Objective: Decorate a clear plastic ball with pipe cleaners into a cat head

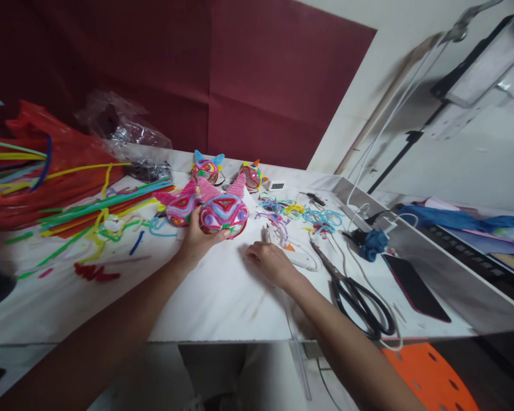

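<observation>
Pink and blue toy (224, 210) near frame centre, gripped by the left hand (197, 241); right hand (269, 261) curled, contents unclear

the foremost figure (224, 214) has pink horns, purple eyes, and pink and pale blue bands around a red triangle. near the back edge of the white, grey-veined table (223, 302), another figure (208, 169) has blue horns. by the back left corner, the bag (68, 142) is red; toward the front right corner, the phone (415, 288) is black, pink-rimmed.
</observation>
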`<action>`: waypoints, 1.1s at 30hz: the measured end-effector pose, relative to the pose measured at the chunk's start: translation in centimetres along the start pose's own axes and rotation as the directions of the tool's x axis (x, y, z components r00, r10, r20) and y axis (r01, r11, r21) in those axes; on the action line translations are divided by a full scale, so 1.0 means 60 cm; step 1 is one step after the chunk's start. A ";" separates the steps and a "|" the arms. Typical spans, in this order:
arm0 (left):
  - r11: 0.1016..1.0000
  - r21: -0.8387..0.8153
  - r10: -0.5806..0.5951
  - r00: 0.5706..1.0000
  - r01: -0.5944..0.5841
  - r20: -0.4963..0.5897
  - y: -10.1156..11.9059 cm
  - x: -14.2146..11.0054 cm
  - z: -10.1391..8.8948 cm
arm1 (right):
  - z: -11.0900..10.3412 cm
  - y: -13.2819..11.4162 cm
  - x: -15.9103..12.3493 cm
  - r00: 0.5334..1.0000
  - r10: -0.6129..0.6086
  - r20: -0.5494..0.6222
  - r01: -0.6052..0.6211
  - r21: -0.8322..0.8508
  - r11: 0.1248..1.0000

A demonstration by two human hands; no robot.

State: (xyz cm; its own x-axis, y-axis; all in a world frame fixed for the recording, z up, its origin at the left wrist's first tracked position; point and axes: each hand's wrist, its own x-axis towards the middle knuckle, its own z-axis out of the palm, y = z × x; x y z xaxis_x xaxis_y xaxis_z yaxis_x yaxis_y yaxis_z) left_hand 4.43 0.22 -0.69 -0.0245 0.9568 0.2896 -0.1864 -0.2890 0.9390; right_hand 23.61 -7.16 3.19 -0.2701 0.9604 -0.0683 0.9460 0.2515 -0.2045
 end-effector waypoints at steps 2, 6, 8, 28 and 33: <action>1.000 -0.004 -0.004 1.000 0.004 -0.007 0.001 -0.001 0.001 | 0.001 -0.006 0.005 0.999 0.013 0.033 -0.012 -0.048 0.999; 1.000 -0.001 -0.008 1.000 0.008 -0.011 0.002 -0.003 0.001 | 0.005 -0.011 0.013 0.998 0.012 0.057 -0.006 -0.107 0.994; 1.000 0.005 0.002 1.000 -0.002 -0.005 0.001 -0.003 0.001 | 0.007 -0.012 0.016 0.997 0.007 0.070 0.002 -0.132 0.991; 0.962 0.241 0.136 0.991 -0.130 -0.009 -0.030 -0.007 -0.005 | 0.012 -0.029 -0.036 0.888 -0.050 -0.456 0.358 0.621 0.698; 0.917 0.342 0.235 0.971 -0.207 -0.043 -0.042 -0.004 -0.004 | 0.012 -0.063 -0.030 0.799 0.034 -0.600 0.486 0.678 0.551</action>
State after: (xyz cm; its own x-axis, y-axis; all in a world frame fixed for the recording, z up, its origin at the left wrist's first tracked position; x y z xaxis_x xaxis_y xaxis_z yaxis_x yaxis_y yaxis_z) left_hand 4.69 0.70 -3.18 -0.1097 0.8626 0.4939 0.1698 -0.4733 0.8644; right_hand 20.37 -9.95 3.40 -0.0762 0.8478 0.5248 0.2682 0.5244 -0.8082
